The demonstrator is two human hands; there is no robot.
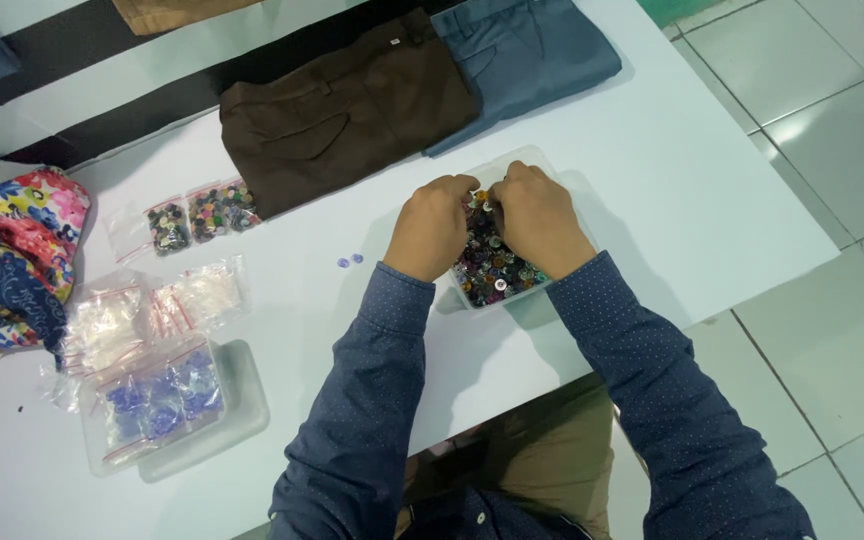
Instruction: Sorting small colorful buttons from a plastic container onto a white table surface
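We see both hands, left (432, 228) and right (537, 218), in the button tub (552, 165). Fingers curled into the buttons (492, 265); whether they pinch any, we cannot tell. Brown trousers (342, 110) lie just behind the tub.

Buttons (492, 265) in tub (537, 160) — trousers (347, 115) behind

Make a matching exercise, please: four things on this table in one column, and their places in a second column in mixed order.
Things:
1. brown trousers
2. two loose purple buttons
3. floral cloth
4. clear box of mixed buttons

Places:
A. under both hands, left hand and right hand
B. at the table's left edge
C. on the bare white table, left of the left hand
D. folded, beside the blue trousers

Pairs: 1-D, 2-C, 3-B, 4-A
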